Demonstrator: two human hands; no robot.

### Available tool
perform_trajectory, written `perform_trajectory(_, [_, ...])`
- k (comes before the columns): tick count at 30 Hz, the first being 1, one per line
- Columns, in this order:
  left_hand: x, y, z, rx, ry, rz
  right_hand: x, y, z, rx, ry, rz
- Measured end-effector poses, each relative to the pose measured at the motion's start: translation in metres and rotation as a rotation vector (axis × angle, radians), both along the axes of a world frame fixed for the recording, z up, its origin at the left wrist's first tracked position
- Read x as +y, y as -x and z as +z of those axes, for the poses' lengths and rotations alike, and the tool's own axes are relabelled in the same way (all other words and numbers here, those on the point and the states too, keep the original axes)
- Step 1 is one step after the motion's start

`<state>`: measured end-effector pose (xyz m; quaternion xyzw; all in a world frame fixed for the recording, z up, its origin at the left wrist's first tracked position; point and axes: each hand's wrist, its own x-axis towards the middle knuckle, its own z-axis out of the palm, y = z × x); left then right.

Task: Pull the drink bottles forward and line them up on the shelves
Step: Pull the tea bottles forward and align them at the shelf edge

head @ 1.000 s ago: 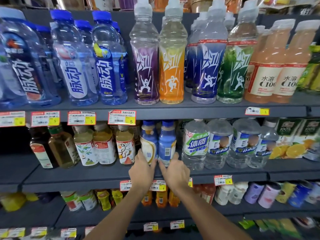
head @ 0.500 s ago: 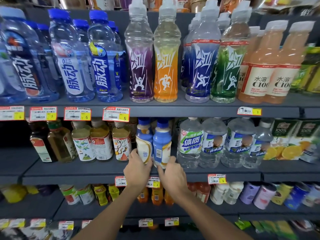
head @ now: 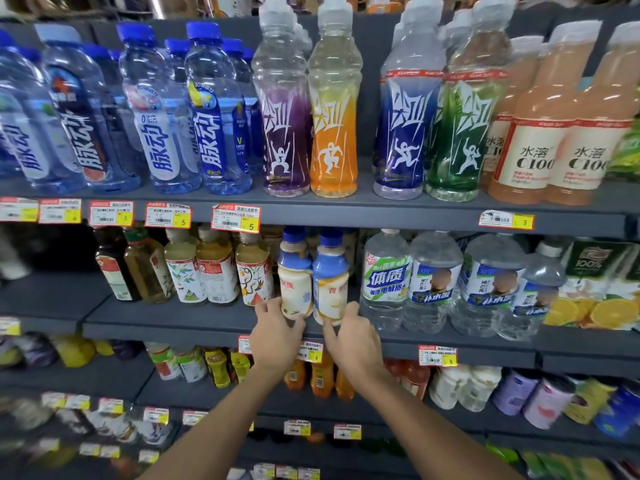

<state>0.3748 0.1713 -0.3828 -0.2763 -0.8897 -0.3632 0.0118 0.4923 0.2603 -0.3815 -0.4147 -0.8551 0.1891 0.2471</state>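
Seen from the head camera, a person's left hand (head: 277, 336) and right hand (head: 356, 341) work the middle shelf (head: 173, 320) of a shop's drinks aisle, each grip closed low on one blue-capped bottle. The left hand curls round the base of the left milky bottle (head: 294, 275), while the right hand pinches the base of the right milky bottle (head: 330, 282) between thumb and fingers. The pair stand upright and touching near the shelf's front edge, between the tea bottles (head: 214, 271) on the left and the clear bottles (head: 384, 278) on the right. The step in hand looks to be drawing this pair forward and squaring them with the row. It should go best with low holds and a slide rather than a lift, bases brought level with the neighbours and labels outward, without nudging either side. Both milky bottles appear capped and full of pale, opaque drink; the tea bottles hold amber liquid and the clear ones colourless liquid. On the upper shelf (head: 381, 213), sports-drink bottles (head: 332, 133) stand fronted in a row.
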Motion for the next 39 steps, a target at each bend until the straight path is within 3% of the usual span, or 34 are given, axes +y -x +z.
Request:
perform_trajectory(3, [0.002, 0.007, 0.001, 0.001, -0.027, -0.019, -0.003, 0.002, 0.001, 0.024, 0.006, -0.050])
perform_trajectory(8, [0.007, 0.018, -0.003, 0.018, -0.071, -0.140, -0.003, 0.017, 0.000, -0.122, -0.119, -0.112])
perform_trajectory(18, [0.001, 0.031, -0.014, 0.007, -0.032, -0.237, -0.005, 0.032, -0.012, -0.088, -0.106, -0.260])
perform_trajectory(39, [0.005, 0.031, -0.002, 0.004, 0.025, -0.226, -0.002, 0.026, -0.005, -0.174, -0.116, -0.166])
